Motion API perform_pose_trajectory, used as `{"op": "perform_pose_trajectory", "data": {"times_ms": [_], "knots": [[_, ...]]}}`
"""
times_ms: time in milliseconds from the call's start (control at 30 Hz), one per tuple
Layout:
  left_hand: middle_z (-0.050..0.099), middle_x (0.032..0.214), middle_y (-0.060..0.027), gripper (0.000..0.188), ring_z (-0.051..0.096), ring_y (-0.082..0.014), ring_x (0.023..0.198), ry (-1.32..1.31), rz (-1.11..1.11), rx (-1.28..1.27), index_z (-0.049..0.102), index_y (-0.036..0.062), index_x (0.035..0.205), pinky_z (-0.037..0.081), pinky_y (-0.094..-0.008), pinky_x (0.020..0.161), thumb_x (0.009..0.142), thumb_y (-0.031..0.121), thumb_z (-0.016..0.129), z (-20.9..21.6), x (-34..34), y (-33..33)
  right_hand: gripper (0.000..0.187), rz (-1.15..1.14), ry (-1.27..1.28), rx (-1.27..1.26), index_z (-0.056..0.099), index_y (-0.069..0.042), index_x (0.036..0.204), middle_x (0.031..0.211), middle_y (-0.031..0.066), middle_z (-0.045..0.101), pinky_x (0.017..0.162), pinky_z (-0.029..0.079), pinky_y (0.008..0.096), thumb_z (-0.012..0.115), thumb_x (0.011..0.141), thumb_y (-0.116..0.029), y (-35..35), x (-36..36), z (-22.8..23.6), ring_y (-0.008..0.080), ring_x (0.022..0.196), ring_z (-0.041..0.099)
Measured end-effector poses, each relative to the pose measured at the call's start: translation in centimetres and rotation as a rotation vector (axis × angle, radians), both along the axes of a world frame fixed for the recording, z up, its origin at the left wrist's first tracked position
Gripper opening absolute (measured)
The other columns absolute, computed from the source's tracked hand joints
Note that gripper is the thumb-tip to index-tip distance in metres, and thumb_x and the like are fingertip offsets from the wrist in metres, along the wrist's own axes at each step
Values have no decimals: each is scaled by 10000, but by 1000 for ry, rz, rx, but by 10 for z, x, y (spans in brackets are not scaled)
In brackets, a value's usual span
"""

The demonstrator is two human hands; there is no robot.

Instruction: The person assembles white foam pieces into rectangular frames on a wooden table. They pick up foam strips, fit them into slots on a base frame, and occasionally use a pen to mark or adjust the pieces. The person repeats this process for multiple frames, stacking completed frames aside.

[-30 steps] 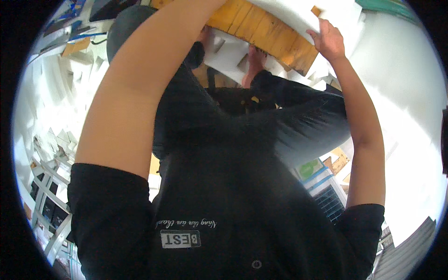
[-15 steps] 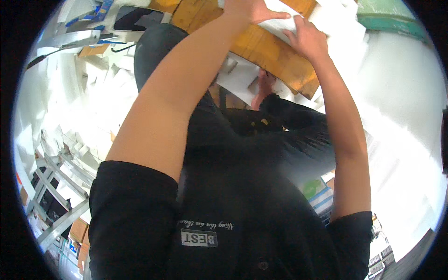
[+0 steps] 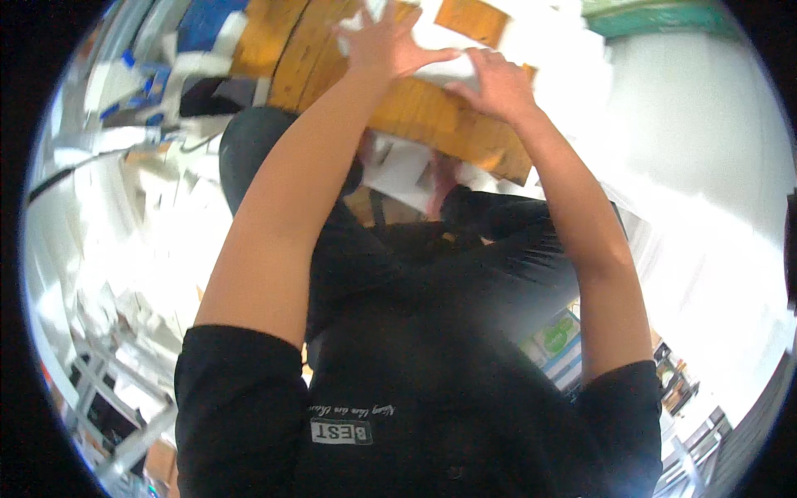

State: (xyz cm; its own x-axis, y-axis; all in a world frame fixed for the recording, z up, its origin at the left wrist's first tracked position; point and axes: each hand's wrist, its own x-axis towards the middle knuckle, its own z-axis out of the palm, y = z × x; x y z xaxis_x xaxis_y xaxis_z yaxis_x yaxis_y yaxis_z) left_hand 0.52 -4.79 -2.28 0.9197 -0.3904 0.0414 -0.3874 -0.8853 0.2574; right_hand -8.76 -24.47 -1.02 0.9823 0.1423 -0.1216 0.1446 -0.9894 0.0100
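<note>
Over a low wooden board-topped table [image 3: 448, 116], a white flat piece [image 3: 438, 35], of a material I cannot make out, lies under my hands. My left hand [image 3: 386, 48] rests on its left part with fingers spread and thumb stretched toward the right. My right hand [image 3: 503, 86] is at its right end, thumb apart from the fingers. The two hands almost meet at the left thumb and right fingertips. Neither hand wraps round anything. The far edge of the white piece is blurred by glare.
A dark flat object [image 3: 217, 96] lies left of the table, near blue-handled tools [image 3: 154, 83]. White scraps [image 3: 124, 241] cover the floor on the left. A large white roll-like bulk [image 3: 681, 124] and a green rim [image 3: 664, 21] stand at the right. My bare foot [image 3: 444, 178] is under the table's near edge.
The view has shifted, so the table and both hands sit further left. My left hand's fingers now show spread out, and more of the table's far side is visible.
</note>
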Motion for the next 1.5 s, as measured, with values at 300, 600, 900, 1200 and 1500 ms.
{"op": "perform_pose_trajectory", "data": {"times_ms": [300,600,900,1200,1500], "knots": [[248,1715,-129,1132,136,-501,1564,36,-19,147,372,325,1618,131,-886,1085,701,966,548,9,5,-12,675,-435,-170,-11,457,-109,1525,1525,161,495,1145,448,524,695,942,-351,-181,47,-2,373,1362,523],[202,1725,-151,1162,129,-486,1572,166,-25,252,353,287,1632,45,-886,1088,715,987,496,28,8,-20,852,-644,32,0,446,-84,1543,1558,155,455,1131,451,577,754,770,-269,-193,92,-10,390,1392,498],[523,1501,-286,1091,462,-457,1431,556,-305,102,525,-49,1465,370,-585,1173,850,853,532,25,45,-165,734,-856,-280,758,680,76,1234,1125,216,715,926,557,422,768,790,-502,-169,4,123,310,1041,716],[586,1455,-208,905,613,-341,1305,563,2,-60,458,-54,1438,509,-467,1068,886,609,732,-46,99,-309,641,-960,-746,1480,630,100,1198,1088,182,685,917,491,355,760,866,-433,-141,-60,117,230,1002,636],[594,1436,-237,783,606,-351,1318,563,200,-333,431,-36,1479,512,-462,1077,912,412,731,-44,126,-326,532,-939,-771,1766,567,85,1245,1044,158,673,830,545,357,734,917,-300,-150,-55,129,255,988,693]]}}
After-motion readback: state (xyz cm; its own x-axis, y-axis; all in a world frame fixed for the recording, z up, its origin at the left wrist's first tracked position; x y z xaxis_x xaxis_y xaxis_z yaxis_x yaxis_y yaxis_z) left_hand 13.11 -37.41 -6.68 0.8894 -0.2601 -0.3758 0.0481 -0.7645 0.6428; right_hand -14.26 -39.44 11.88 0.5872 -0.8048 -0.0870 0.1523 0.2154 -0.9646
